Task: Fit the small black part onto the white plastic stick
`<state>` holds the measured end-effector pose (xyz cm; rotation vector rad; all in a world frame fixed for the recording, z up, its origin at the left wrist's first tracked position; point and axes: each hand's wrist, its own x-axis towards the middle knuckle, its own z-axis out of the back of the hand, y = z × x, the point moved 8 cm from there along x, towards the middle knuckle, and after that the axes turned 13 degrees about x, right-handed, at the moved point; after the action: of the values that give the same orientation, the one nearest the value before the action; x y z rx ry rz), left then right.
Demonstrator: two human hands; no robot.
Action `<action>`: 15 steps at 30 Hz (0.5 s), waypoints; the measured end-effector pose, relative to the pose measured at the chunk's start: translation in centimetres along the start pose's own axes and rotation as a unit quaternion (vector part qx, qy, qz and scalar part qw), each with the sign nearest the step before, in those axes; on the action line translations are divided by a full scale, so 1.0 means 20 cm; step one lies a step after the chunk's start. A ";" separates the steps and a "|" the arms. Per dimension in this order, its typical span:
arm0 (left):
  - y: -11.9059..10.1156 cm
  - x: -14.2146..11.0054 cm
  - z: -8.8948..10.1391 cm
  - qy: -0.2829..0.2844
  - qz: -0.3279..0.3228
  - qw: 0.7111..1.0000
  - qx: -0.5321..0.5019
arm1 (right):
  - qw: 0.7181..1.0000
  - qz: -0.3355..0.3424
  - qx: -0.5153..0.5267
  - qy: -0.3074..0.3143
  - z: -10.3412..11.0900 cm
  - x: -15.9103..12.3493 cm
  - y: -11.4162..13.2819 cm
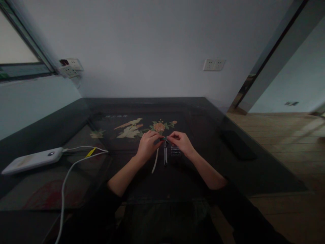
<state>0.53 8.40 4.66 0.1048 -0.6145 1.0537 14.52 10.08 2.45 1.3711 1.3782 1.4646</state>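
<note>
My left hand (148, 144) and my right hand (181, 142) meet over the middle of the dark table. Both are closed in a pinch on a small dark piece (165, 138) between the fingertips, too small to name for sure. A pale narrow strip (155, 161) hangs or lies below my left fingers; its upper end is hidden by them. Just under the pinched piece lies a thin black-and-white strap-like thing (166, 154). Beside it, close to my right hand, is a small clear object with rows (175, 151), perhaps a plastic case.
A white power bank (33, 160) with a white cable (64, 189) and yellow tag (90, 152) is on the left. A dark flat phone-like object (238, 145) lies right. The dark table (203, 118) has a bird-and-flower picture and meets the wall, which has sockets (214, 64).
</note>
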 end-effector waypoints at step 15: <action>0.03 -0.01 -0.12 0.043 0.165 0.884 -0.435 | 0.999 0.034 0.035 0.004 -0.01 -0.01 0.08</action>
<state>0.97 9.53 2.42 -0.8571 -0.9958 1.0095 14.61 9.50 3.95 1.4703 1.4123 1.4788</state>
